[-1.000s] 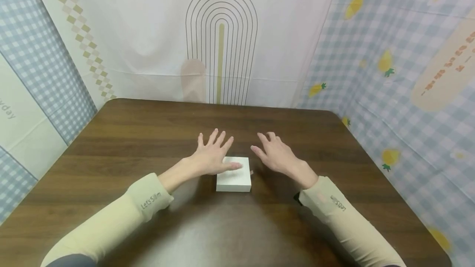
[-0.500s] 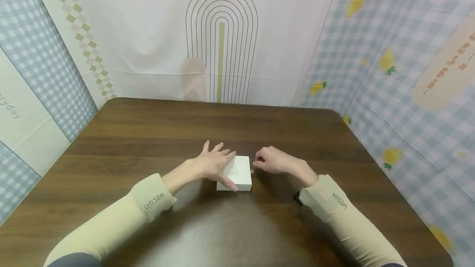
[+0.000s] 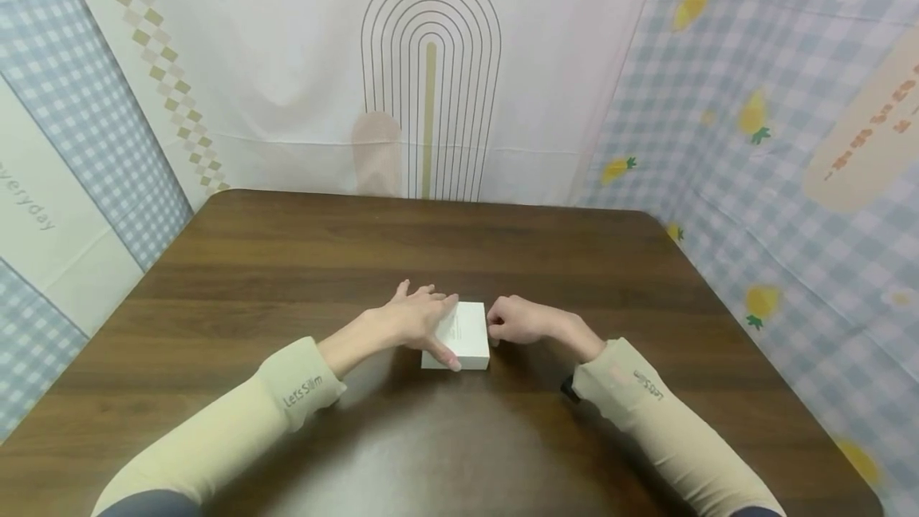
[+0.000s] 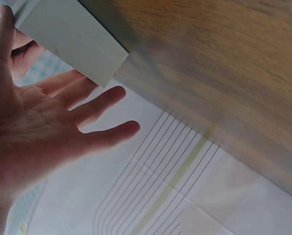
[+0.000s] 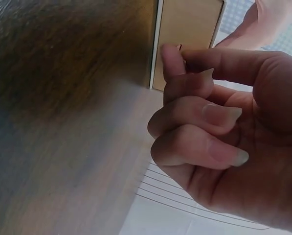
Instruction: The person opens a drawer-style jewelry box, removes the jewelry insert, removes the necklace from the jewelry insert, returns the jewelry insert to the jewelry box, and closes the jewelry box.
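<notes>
We see a dark brown wood-grain table point(image 3: 402, 453) with rounded corners; directly on it lies a white rectangular box point(image 3: 472, 332).

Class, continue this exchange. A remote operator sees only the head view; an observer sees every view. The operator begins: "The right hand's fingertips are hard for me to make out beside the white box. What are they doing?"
Observer: In the right wrist view, the right hand's thumb and index finger meet at the white box, seeming to pinch a small tab, mostly covered.

Operator: What colour is the side face there? It's turned away from me.

Observer: That side face looks tan, bordered by pale edges.

Operator: I see only the back of the left hand. How does its palm look?

Observer: In the left wrist view, the left hand's palm is bare, with nothing lying across it.
</notes>
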`<state>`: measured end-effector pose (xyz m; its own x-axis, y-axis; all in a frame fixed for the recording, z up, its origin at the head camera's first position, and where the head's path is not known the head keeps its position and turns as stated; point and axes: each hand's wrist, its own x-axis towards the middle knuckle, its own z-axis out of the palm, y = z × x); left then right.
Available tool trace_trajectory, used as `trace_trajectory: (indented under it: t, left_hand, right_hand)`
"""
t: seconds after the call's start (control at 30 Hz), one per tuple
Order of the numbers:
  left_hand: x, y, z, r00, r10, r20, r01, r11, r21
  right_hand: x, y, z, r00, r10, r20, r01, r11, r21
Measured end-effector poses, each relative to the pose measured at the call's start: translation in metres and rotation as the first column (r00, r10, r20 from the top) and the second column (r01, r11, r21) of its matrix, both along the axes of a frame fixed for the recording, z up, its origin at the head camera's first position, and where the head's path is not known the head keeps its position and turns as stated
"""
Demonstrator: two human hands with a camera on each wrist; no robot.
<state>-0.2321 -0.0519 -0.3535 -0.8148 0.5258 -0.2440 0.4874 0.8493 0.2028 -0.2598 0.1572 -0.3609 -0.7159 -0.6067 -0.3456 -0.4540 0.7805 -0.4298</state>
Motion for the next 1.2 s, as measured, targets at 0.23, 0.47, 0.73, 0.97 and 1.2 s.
trace_trajectory:
  t: [0.23,0.47,0.73,0.97,1.2]
  left_hand:
    - [-0.001,0.001,0.002,1.0,0.012,-0.005,-0.012,1.0,0.016]
    - [-0.002,0.002,0.002,0.999,-0.017,-0.039,0.019,0.999,0.05]
    - [-0.003,0.002,0.003,0.998,-0.035,-0.043,0.038,0.997,0.064]
    - [-0.003,0.003,0.003,0.999,-0.024,-0.031,0.026,0.997,0.071]
    - [-0.002,0.004,0.0,1.0,-0.016,-0.021,0.017,0.998,0.06]
  right_hand:
    - [-0.001,0.001,0.003,1.0,0.013,-0.006,-0.013,1.0,0.023]
    - [-0.003,0.004,0.005,0.999,0.031,-0.013,-0.03,0.999,0.045]
    - [-0.004,0.009,0.006,1.0,0.009,-0.006,-0.009,0.998,0.07]
    - [-0.004,0.012,0.006,1.0,-0.015,0.014,0.014,0.996,0.092]
    - [-0.004,0.018,0.006,1.0,-0.003,0.018,0.001,0.994,0.107]
